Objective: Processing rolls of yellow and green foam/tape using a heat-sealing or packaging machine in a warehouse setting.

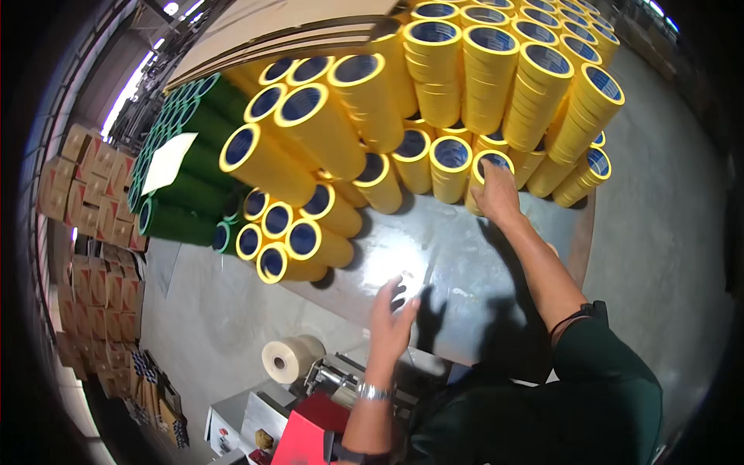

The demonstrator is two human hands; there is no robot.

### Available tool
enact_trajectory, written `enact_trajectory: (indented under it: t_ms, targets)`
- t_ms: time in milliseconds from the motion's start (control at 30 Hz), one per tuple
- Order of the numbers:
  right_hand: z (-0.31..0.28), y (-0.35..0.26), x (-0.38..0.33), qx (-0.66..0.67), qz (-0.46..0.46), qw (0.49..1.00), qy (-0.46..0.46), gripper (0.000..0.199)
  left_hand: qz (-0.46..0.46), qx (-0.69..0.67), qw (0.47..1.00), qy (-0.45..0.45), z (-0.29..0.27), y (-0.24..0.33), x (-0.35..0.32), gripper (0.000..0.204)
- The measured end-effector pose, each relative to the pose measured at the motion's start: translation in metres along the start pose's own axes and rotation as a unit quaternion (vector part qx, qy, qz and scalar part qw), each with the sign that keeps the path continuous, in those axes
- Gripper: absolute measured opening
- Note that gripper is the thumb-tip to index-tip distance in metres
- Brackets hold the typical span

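Many stacks of yellow tape rolls (pixel 434 85) with blue cores stand on a shiny grey pallet sheet (pixel 434 263). My right hand (pixel 496 194) reaches forward and grips the top of a short yellow stack (pixel 490 159) at the front of the pile. My left hand (pixel 391 318) hovers over the bare sheet with fingers spread, holding nothing; a metal watch sits on its wrist. Stacks of green tape rolls (pixel 186 178) stand to the left of the yellow ones, with a white paper sheet (pixel 167 161) lying on them.
Brown cardboard boxes (pixel 93 209) are piled at the far left. A roll of clear film (pixel 291 358) sits on a machine below, beside a red box (pixel 310 434). Flat cardboard sheets (pixel 287 31) lie behind the rolls. Grey concrete floor (pixel 666 232) lies to the right.
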State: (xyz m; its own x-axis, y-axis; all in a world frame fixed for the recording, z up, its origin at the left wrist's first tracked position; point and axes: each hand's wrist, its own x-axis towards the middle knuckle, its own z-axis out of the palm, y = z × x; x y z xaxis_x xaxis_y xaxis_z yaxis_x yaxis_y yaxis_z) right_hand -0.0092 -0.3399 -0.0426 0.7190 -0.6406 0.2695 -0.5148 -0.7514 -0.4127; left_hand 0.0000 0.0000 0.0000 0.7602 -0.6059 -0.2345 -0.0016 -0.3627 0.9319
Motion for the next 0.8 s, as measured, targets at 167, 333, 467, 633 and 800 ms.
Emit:
enact_trajectory:
  t_ms: [167, 333, 467, 633, 800]
  targets:
    - [0.002, 0.034, -0.020, -0.025, -0.092, 0.995, -0.021, 0.025, -0.098, -0.188, 0.976, -0.050, 0.094, -0.049, 0.135, 0.061]
    - [-0.012, 0.071, -0.046, 0.035, -0.172, 0.983, 0.047, 0.018, -0.171, -0.267, 0.946, -0.069, 0.194, -0.086, 0.224, 0.079]
    - [-0.010, 0.092, -0.074, 0.018, -0.163, 0.985, 0.050, 0.015, -0.212, -0.332, 0.919, -0.032, 0.233, -0.098, 0.243, 0.050]
    - [-0.038, 0.090, -0.119, 0.085, -0.066, 0.994, 0.032, 0.020, -0.182, -0.292, 0.936, -0.071, 0.189, -0.085, 0.194, 0.024]
    - [-0.078, 0.021, -0.150, 0.291, -0.013, 0.955, 0.060, 0.028, -0.025, -0.140, 0.985, 0.101, 0.082, -0.032, 0.102, 0.025]
